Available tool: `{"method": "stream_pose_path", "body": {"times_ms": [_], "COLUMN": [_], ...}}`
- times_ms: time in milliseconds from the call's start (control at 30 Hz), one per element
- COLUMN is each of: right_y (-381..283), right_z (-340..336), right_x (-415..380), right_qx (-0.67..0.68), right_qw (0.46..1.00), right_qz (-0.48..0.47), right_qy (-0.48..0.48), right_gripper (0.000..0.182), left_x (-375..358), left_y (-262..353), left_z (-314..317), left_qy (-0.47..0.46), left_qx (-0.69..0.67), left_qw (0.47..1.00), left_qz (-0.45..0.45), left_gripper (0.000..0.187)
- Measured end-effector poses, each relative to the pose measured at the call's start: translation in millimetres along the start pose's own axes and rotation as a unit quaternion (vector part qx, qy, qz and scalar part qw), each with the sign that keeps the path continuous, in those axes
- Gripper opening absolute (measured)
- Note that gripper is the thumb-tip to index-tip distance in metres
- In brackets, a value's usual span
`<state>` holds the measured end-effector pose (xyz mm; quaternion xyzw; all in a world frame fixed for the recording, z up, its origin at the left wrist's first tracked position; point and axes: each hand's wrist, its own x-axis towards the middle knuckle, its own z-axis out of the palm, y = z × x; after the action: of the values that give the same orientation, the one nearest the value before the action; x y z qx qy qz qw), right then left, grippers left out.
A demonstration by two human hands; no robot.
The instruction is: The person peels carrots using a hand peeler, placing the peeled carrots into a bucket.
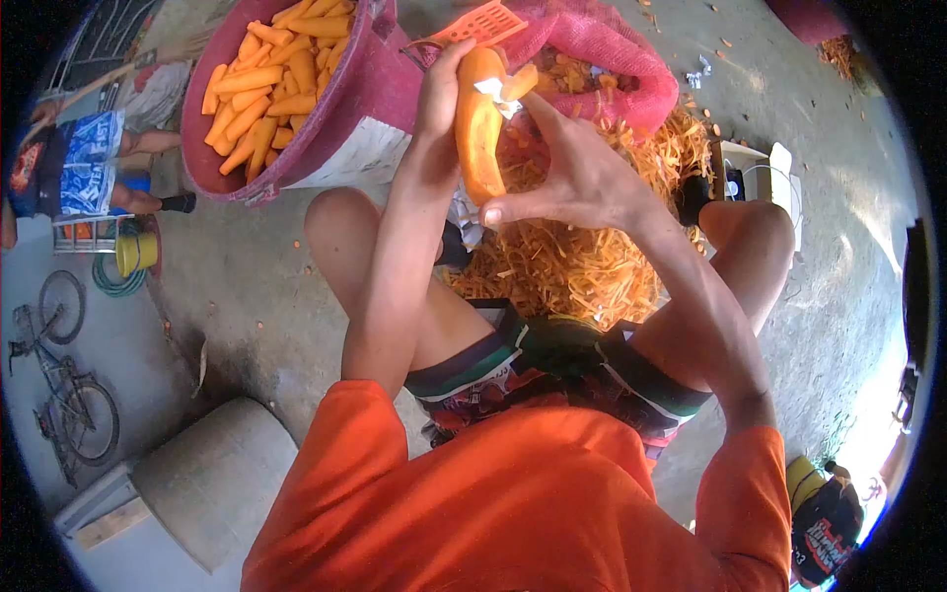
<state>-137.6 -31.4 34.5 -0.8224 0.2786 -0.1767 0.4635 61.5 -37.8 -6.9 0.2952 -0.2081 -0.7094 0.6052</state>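
Note:
A large peeled carrot (479, 148) is held upright in front of me. My left hand (441, 99) grips its upper left side, fingers mostly hidden behind it. My right hand (587, 173) is on the other side, its thumb against the carrot's lower end and its forefinger near the top. By that forefinger are a white scrap or wrapping (500, 95) and a short orange piece (520, 82); I cannot make out what they are. Below the hands, a heap of orange peelings (562, 271) lies between my legs.
A pink tub (330, 128) of peeled carrots (252, 79) stands at upper left. Behind the hands are an orange slotted plastic item (483, 24) and a pink mesh sack (646, 89). A white box (779, 178) is at right. Another person's legs (143, 148) and a bicycle (69, 385) are at left.

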Motion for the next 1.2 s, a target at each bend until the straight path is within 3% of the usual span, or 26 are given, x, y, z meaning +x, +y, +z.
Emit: {"method": "stream_pose_path", "body": {"times_ms": [167,233,267,333,400,467,533,667,867,933,1033,1100,1167,1200], "right_y": [2.7,5.3,7.6,5.9,-1.4,-2.1,-0.5,7.0,5.5,3.4,-1.6,-3.2,8.5,14.9], "right_z": [0.4,1.0,4.5,5.7,2.3,5.2,7.1,10.1,10.8,10.3,2.4,-9.1,-2.6,-1.6], "right_x": [3.3,3.7,3.7,3.9,2.3,0.6,0.4,-0.7,-1.6,-3.3,-8.4,-10.9,-5.1,-0.9], "right_qx": [0.006,0.000,0.008,0.018,0.007,0.015,0.024,0.013,0.055,0.057,0.037,0.028,0.036,-0.001], "right_qw": [0.999,0.999,0.998,0.997,0.998,0.998,0.997,0.992,0.982,0.980,0.985,0.990,0.999,0.999], "right_qz": [-0.043,-0.043,-0.060,-0.079,-0.024,-0.038,-0.052,-0.054,-0.044,-0.058,-0.052,-0.094,-0.031,-0.052], "right_qy": [-0.009,-0.024,-0.014,-0.005,-0.050,-0.054,-0.058,-0.109,-0.175,-0.181,-0.162,-0.098,-0.007,0.010], "right_gripper": [0.095,0.091,0.088,0.084,0.075,0.071,0.066,0.056,0.052,0.051,0.060,0.058,0.066,0.070], "left_x": [1.2,2.6,3.1,3.4,2.4,-0.2,-2.8,-8.5,0.4,4.9,0.1,-1.7,-2.4,3.3], "left_y": [-0.9,2.3,1.4,1.6,3.3,2.8,0.2,7.1,1.4,0.5,18.6,26.1,23.0,20.7], "left_z": [-11.4,-15.8,-16.4,-18.0,-20.3,-14.5,-8.9,-4.6,-8.6,-6.2,-8.0,-8.8,-7.1,-11.8], "left_qy": [0.022,-0.089,-0.089,-0.037,-0.042,-0.049,0.066,0.057,0.070,0.127,0.102,0.090,0.076,0.029], "left_qx": [-0.003,-0.061,-0.062,-0.038,-0.029,-0.022,0.050,0.078,0.129,0.141,0.112,0.097,0.068,0.032], "left_qw": [1.000,0.992,0.992,0.998,0.998,0.997,0.996,0.993,0.988,0.982,0.989,0.991,0.995,0.999], "left_qz": [-0.011,-0.058,-0.059,-0.039,-0.042,-0.047,-0.017,-0.070,-0.058,-0.016,-0.009,-0.009,-0.010,-0.018], "left_gripper": [0.029,0.028,0.028,0.029,0.030,0.031,0.034,0.037,0.038,0.037,0.036,0.035,0.034,0.035]}}
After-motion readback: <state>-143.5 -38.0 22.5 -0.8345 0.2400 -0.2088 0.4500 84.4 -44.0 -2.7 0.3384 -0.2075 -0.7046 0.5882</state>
